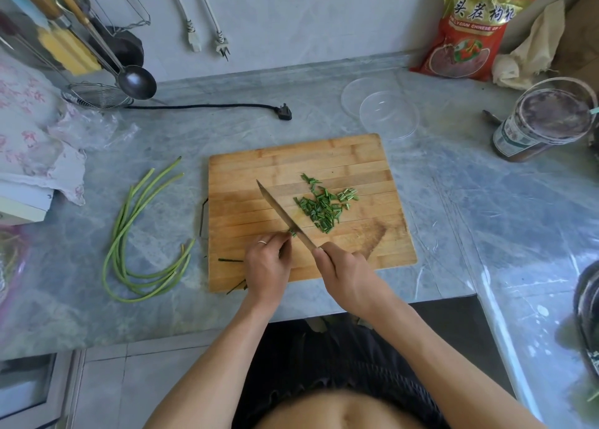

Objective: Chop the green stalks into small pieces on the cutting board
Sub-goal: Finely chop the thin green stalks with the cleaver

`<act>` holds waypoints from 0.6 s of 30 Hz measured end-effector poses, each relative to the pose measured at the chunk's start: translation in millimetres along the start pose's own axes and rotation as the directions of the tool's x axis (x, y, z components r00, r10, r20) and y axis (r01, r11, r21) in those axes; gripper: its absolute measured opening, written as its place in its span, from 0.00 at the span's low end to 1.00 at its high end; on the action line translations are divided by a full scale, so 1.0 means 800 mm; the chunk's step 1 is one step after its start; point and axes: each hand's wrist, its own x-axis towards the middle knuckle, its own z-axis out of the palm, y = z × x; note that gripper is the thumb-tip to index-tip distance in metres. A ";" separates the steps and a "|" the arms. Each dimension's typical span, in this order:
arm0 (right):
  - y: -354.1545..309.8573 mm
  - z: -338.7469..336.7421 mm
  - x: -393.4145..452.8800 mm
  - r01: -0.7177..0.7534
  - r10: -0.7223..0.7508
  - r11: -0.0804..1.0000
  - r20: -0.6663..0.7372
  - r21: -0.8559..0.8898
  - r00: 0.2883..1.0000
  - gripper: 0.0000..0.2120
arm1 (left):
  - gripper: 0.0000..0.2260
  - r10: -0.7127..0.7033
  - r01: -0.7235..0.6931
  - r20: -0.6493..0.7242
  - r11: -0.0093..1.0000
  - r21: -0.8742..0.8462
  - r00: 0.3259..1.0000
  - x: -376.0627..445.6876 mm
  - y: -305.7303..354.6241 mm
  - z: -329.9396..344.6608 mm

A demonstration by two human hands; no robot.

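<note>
— Where is the left hand [267,264]?
— Low over the near side, back facing up, fingertips bunched in a pinch, a ring on one finger.
— And the right hand [344,272]?
— Just beside it, fingers curled tight in a grip. Both forearms are bare and reach forward, converging.

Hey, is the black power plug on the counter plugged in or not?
Unplugged: the black plug lies loose on the counter, prongs bare.

Pretty clearly a home kitchen: marble-look counter [453,201] against the wall, ladle [136,80] and wire strainer [97,96] hanging at the left, a wooden cutting board [291,156], food bag [470,29] and jar [544,123].
</note>
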 end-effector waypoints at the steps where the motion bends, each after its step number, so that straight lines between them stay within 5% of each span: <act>1: -0.002 -0.001 -0.001 0.004 -0.004 1.000 0.013 -0.009 1.000 0.14 | 0.05 0.041 -0.041 0.008 0.998 0.047 0.999 -0.001 -0.004 0.000; 7: -0.001 0.000 0.002 -0.027 0.030 0.998 0.054 -0.053 0.998 0.16 | 0.11 0.113 -0.115 0.021 0.987 0.109 0.993 -0.004 -0.009 -0.002; 18: -0.005 0.001 0.010 -0.013 0.023 0.992 0.080 -0.127 0.996 0.16 | 0.06 -0.083 0.082 -0.040 0.996 -0.021 0.996 -0.006 0.003 0.005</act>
